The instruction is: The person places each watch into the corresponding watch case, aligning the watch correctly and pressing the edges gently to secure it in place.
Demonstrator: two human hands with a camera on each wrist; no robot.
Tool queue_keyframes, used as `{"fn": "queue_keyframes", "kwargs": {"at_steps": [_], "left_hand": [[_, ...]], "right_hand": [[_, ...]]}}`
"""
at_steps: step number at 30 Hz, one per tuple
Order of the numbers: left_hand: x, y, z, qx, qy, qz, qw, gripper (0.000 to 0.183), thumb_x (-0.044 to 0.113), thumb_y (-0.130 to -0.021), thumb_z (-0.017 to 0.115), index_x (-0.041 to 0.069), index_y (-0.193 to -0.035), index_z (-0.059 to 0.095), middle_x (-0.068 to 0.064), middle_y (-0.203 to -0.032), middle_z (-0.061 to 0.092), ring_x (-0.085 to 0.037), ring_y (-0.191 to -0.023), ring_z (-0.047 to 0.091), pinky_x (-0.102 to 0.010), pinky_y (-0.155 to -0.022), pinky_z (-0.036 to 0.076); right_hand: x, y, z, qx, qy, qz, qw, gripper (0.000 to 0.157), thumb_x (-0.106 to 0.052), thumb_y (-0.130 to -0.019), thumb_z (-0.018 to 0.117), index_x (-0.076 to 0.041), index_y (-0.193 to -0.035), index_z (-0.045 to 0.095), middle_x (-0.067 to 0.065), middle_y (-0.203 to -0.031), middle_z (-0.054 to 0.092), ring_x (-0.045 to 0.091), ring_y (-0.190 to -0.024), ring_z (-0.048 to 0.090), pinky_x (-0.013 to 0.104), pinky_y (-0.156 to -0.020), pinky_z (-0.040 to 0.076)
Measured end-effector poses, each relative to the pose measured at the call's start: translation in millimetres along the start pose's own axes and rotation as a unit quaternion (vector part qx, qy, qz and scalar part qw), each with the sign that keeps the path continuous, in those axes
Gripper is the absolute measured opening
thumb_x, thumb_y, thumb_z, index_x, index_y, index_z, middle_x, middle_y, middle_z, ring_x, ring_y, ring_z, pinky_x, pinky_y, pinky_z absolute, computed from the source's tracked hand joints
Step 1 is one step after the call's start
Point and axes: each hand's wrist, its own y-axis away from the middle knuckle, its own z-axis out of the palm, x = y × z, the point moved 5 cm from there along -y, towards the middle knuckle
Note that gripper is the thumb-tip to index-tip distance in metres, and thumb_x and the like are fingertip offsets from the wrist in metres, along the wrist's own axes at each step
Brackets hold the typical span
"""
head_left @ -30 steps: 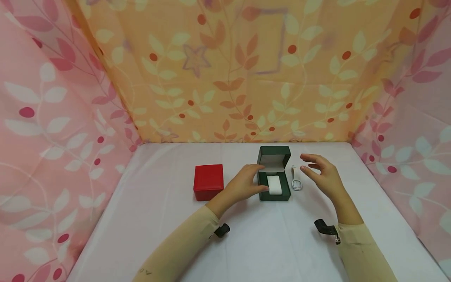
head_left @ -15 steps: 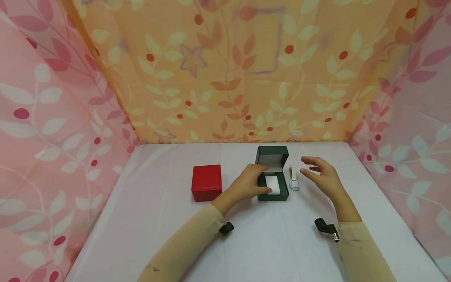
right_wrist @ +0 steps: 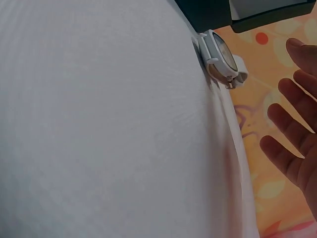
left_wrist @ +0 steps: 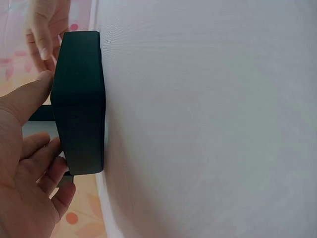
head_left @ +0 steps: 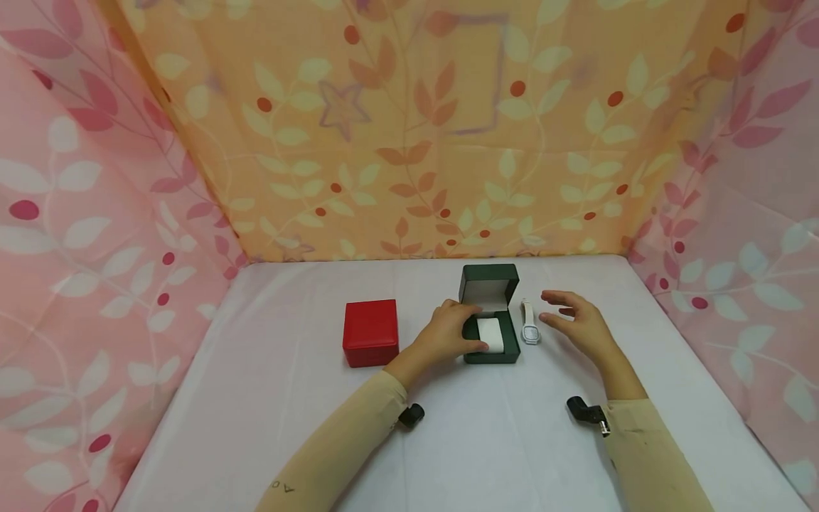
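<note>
In the head view my left hand reaches over the left side of the green watch box, whose lid stands raised. Its thumb lies at the near left corner of the white cushion, and the fingers are spread towards the hinge. The left wrist view shows the thumb and fingertips at the upper edge of the box. A wristwatch with a white strap lies just right of the box. My right hand hovers beside the watch, fingers loosely bent and apart from it; the right wrist view shows them spread.
A closed red box sits left of the green one, close to my left forearm. Everything stands on a white cloth-covered table. Patterned curtains hang behind the table and along both sides.
My left hand has moved a little further in over the green box and its cushion. The right hand stays near the watch. The whole head view has shifted slightly.
</note>
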Motion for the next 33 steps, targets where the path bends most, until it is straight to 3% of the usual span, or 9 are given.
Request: {"fn": "queue_keyframes", "kwargs": {"at_steps": [10, 16, 23, 33], "left_hand": [[0.5, -0.2, 0.6, -0.003, -0.034, 0.012, 0.9994, 0.072, 0.051, -0.080, 0.085, 0.018, -0.140, 0.062, 0.006, -0.126, 0.068, -0.016, -0.120, 0.048, -0.035, -0.099, 0.042], [4.9, -1.8, 1.4, -0.005, -0.066, 0.009, 0.9978, 0.070, 0.053, -0.079, 0.086, 0.021, -0.138, 0.064, 0.008, -0.122, 0.069, -0.016, -0.114, 0.047, -0.033, -0.092, 0.042], [8.6, -2.4, 2.3, -0.016, -0.073, -0.007, 0.9972, 0.070, 0.052, -0.079, 0.086, 0.022, -0.138, 0.065, 0.007, -0.123, 0.070, -0.018, -0.117, 0.046, -0.033, -0.090, 0.043], [13.1, -0.3, 1.3, -0.009, -0.081, 0.002, 0.9967, 0.067, 0.050, -0.078, 0.087, 0.019, -0.135, 0.067, 0.005, -0.123, 0.071, -0.018, -0.113, 0.049, -0.033, -0.091, 0.042]], "right_hand": [[9.0, 1.4, 7.3, -0.059, 0.027, 0.045, 0.997, 0.054, -0.023, -0.091, 0.079, -0.005, -0.138, 0.061, 0.021, -0.137, 0.063, 0.041, -0.131, 0.052, 0.062, -0.112, 0.036], [13.4, 2.9, 12.2, -0.087, 0.048, 0.070, 0.993, 0.054, -0.027, -0.089, 0.081, -0.007, -0.136, 0.063, 0.020, -0.134, 0.065, 0.041, -0.127, 0.055, 0.060, -0.110, 0.039], [16.8, 5.5, 16.3, -0.100, 0.065, 0.090, 0.989, 0.055, -0.030, -0.086, 0.084, -0.007, -0.133, 0.066, 0.016, -0.128, 0.069, 0.033, -0.114, 0.061, 0.047, -0.098, 0.044], [20.1, 7.0, 25.7, -0.123, 0.026, 0.109, 0.986, 0.049, -0.024, -0.086, 0.084, 0.001, -0.126, 0.068, 0.013, -0.110, 0.075, 0.015, -0.096, 0.066, 0.022, -0.077, 0.052]]}}
